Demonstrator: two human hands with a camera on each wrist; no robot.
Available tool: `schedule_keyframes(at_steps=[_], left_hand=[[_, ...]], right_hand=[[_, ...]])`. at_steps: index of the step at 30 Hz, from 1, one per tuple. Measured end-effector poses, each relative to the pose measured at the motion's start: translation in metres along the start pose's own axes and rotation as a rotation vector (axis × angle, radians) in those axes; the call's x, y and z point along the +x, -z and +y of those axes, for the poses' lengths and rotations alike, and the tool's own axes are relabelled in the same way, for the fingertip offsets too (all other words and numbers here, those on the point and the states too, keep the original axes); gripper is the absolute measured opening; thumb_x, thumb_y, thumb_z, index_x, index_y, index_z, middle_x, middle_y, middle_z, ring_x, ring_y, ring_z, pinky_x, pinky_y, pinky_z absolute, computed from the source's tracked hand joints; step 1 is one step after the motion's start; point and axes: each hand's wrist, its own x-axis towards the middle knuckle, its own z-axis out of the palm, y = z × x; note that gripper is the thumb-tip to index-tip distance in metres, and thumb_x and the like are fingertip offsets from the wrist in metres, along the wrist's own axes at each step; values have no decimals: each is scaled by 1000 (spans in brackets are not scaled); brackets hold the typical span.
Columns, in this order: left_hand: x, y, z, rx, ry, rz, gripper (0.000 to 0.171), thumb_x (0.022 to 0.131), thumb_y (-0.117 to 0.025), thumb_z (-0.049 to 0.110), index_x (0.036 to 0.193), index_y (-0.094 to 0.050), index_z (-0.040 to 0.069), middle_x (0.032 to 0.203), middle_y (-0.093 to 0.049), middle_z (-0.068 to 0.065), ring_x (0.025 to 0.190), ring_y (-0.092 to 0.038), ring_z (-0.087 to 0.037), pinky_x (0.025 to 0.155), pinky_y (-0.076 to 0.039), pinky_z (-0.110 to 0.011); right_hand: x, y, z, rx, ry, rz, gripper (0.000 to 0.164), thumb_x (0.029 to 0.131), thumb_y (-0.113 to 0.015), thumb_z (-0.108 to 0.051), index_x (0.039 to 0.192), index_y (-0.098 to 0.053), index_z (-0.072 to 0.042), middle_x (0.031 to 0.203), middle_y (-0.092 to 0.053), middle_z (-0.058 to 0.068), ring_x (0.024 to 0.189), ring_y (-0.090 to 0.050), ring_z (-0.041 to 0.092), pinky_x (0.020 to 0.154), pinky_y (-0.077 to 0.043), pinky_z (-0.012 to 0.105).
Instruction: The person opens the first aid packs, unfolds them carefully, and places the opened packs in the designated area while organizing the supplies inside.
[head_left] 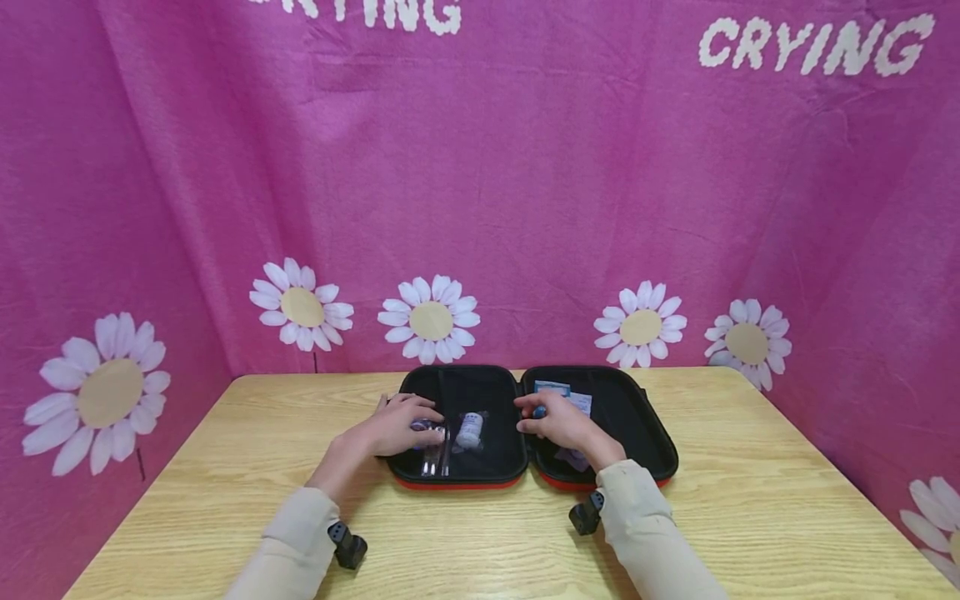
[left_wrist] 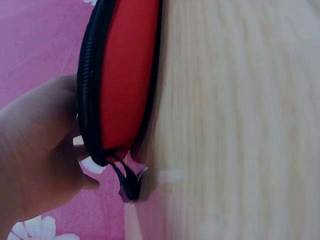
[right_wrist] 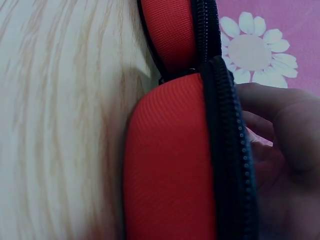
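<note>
A zip case [head_left: 480, 482], red outside and black inside, lies spread open on the wooden table. My left hand [head_left: 401, 425] reaches over its left half, fingers bent loosely and thumb apart, with a purple item [head_left: 420, 425] partly hidden beneath. Beside the thumb is a clear plastic packet [head_left: 435, 458]. A white roll in clear wrap [head_left: 470, 429] lies in that half's middle. Over the right half, near the hinge, my right hand [head_left: 564, 419] has thumb and fingers apart, a small blue item [head_left: 538, 412] showing between them. In both wrist views, the case walls hide the fingertips.
Blue and white paper packets [head_left: 579, 402] lie behind the right hand, and a pale purple item [head_left: 573, 458] below it. From the case's left end hangs a black zip pull [left_wrist: 131, 186]. A pink curtain [head_left: 510, 208] with daisies surrounds the wooden table [head_left: 480, 550].
</note>
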Motion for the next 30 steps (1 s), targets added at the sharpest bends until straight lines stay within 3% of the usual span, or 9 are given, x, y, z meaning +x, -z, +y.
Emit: schedule_keyframes(at_steps=[8,16,30], left_hand=[[-10,6,-6,-36,-36,3,45,83,-78,41,121,-72,16,141,-57,-7,139,-38,-37,116,-11,-70],[-10,3,0,29,-98,3,37,80,-80,42,109,-76,20,137,-59,-6,143,-32,-40,115,-10,-70],[-5,-2,14,74,-129,-10,45,84,-76,38,121,-71,14,136,-59,-8,140,-37,-39,115,-15,-70]], right_hand=[[-2,1,1,6,-11,-5,45,91,-69,-10,133,-59,2,101,-60,9,65,-53,12,62,-47,26],[-1,0,3,20,-23,4,43,92,-69,-9,132,-60,2,100,-59,8,65,-52,13,61,-46,28],[0,-1,0,24,-1,4,43,91,-69,-8,132,-60,3,100,-59,10,61,-51,11,58,-45,25]])
